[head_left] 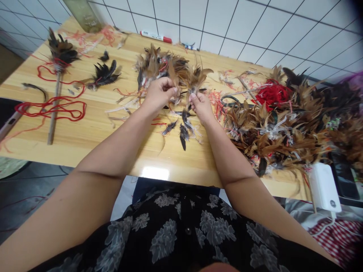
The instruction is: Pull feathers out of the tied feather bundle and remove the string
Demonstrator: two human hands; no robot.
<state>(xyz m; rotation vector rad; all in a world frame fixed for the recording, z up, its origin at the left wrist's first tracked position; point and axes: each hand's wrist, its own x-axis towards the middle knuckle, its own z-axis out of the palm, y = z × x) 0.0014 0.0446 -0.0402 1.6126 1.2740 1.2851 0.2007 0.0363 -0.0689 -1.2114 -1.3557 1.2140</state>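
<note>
1. Along the left end of the bench, a stick is laid with its bare end toward the front edge; black feathers are already bound to its far end, and red cord is strewn across it in loose loops.
2. To its right, toward the back edge, a small black bunch is left lying, attached to no stick.
3. Midway along the back edge, a brown heap is set near a red marker.
4. Just in front of that heap, the left hand is nearly closed, thumb to fingertips, and a brown feather appears to be pinched in it.
5. Beside it, a brown bunch is gripped by its base between thumb and bent finger of the right hand.
6. Nearer the front edge, dark feathers are scattered.
7. Over the right end, a large pile is spread; with one dressed stick seen, much is judged left.
</note>
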